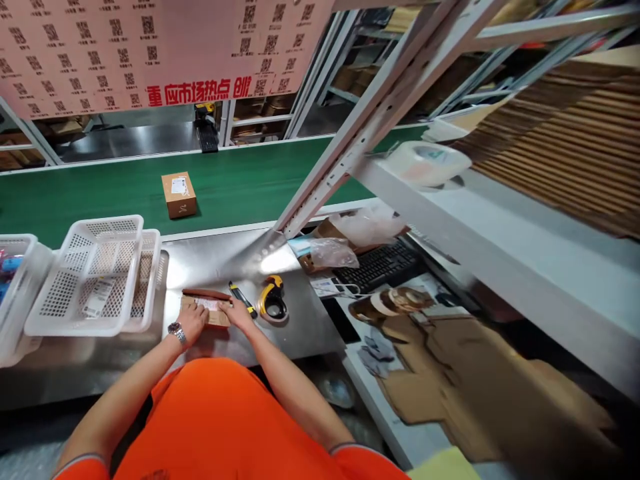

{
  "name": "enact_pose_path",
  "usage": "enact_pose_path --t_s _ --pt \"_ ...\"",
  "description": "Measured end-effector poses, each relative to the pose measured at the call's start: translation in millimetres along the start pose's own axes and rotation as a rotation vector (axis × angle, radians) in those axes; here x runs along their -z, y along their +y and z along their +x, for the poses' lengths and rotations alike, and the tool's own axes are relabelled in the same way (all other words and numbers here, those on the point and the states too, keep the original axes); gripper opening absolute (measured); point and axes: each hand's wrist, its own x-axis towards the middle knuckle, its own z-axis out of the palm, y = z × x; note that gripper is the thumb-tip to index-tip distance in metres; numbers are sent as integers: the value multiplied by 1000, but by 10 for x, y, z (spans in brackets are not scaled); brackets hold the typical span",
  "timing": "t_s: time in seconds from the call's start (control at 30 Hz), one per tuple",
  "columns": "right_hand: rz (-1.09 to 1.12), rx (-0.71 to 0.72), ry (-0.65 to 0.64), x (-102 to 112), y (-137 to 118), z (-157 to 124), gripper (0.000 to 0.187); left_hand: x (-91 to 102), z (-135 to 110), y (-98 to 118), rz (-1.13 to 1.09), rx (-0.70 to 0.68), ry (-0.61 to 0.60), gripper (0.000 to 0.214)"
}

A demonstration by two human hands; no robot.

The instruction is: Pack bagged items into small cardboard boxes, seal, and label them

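Note:
On the steel bench, a small open cardboard box (217, 319) stands in front of me with its far flap raised. Something pale and pinkish shows inside it. My left hand (194, 321) is closed over the box's left side, fingertips reaching its opening. At the right side, my right hand (237, 313) grips the edge near the raised flap. A yellow and black utility knife (243, 299) lies just beyond my right hand. Beside the knife is a yellow and black tape dispenser (273, 300) with a roll of tape.
White perforated baskets (85, 320) stand at the left. A sealed carton (179, 195) sits on the green conveyor belt (260, 177) behind the bench. To the right are a metal post (345, 160), a keyboard (383, 263), flattened cardboard (465, 373) and a shelf holding a tape roll (427, 163).

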Motion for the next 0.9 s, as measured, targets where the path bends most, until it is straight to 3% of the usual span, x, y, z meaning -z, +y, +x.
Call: enact_pose_path --t_s 0.2,0.33,0.47,0.57,0.67,0.73,0.8,0.83,0.9 --pt "35 59 -59 62 -11 19 30 35 8 -30 -46 51 -54 65" --pt "151 261 -71 169 -4 -8 45 -36 -59 -20 -95 49 106 60" --pt "141 491 -276 272 101 -56 41 -84 -183 -42 -86 242 290 79" --pt "-14 625 -344 297 244 -90 42 -49 -181 -149 -28 242 204 91" --pt "-91 687 -236 300 440 -92 44 -46 -111 -277 -20 154 20 73" --pt "-133 582 11 319 591 -83 48 -88 -63 -338 -28 141 -33 65" --pt "-217 312 304 363 726 -77 59 -138 -11 -380 -21 141 -42 62" --pt "-275 152 396 394 776 -76 69 -153 22 -397 -14 137 -43 62" --pt "-375 -105 420 470 825 -70 93 -146 110 -430 -1 115 -40 60"
